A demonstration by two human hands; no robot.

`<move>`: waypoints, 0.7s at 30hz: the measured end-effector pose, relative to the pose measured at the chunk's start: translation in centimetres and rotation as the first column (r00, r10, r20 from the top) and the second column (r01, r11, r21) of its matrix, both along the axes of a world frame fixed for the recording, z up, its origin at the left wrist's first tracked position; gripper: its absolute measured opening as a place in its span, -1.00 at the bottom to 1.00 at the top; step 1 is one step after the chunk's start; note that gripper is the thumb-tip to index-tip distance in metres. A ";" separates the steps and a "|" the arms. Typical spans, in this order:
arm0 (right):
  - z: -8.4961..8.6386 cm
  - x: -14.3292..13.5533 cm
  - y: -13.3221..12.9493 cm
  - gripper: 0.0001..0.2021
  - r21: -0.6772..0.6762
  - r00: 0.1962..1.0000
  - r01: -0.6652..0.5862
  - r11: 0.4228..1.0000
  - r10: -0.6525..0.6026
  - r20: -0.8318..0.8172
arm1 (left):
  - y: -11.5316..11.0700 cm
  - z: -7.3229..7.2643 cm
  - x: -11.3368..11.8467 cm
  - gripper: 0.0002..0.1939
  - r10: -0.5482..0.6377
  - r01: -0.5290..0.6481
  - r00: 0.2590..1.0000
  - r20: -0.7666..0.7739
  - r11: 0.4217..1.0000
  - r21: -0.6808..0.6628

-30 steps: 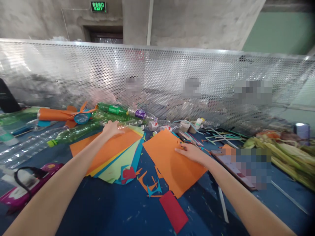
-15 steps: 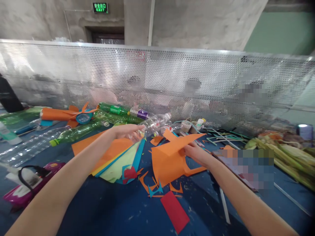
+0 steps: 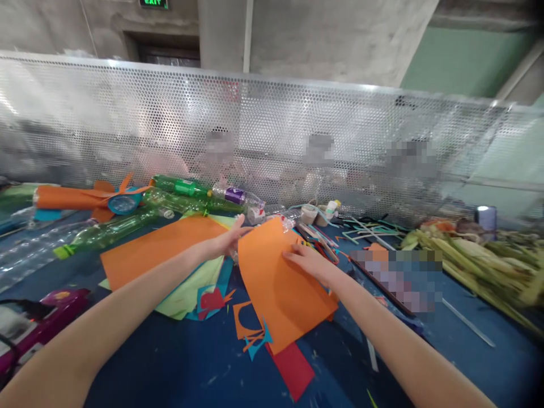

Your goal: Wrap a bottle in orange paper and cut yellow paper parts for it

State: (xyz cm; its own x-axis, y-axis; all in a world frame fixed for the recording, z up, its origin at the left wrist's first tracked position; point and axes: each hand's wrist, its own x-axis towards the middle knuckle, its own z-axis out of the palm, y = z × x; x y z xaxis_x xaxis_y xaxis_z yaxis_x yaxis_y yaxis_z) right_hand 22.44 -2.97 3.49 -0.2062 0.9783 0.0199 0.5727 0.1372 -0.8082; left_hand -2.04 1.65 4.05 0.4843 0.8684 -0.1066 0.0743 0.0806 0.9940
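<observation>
A curved sheet of orange paper [image 3: 280,283] stands in front of me. My right hand [image 3: 310,262] holds it by its upper right part, fingers lying on its front face. My left hand [image 3: 227,241] is closed round a clear plastic bottle [image 3: 233,255] at the sheet's left edge. Most of that bottle is hidden behind the paper. Under my left forearm lies a pile of coloured sheets, with orange paper [image 3: 157,249] on top and pale green paper [image 3: 187,294] below. A red paper piece [image 3: 295,371] lies partly beneath the held sheet, beside orange and blue scraps [image 3: 249,320].
Green bottles [image 3: 123,229] and an orange paper-wrapped bottle [image 3: 72,198] lie at the left, near a purple device [image 3: 55,320]. Straws [image 3: 369,229], a pixelated flat object [image 3: 391,283] and corn husks [image 3: 480,263] are at the right. A perforated metal screen [image 3: 272,124] closes off the back.
The orange sheet has swung left and upright in my right hand, now covering most of the clear bottle. My left hand has lowered slightly with the bottle. The view has shifted right.
</observation>
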 end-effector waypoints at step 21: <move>-0.2 1.0 1.3 -0.77 0.293 0.913 0.042 0.955 -0.156 0.376 | -1.6 1.0 -1.1 -0.22 -0.259 0.282 0.958 -0.123 0.928 0.243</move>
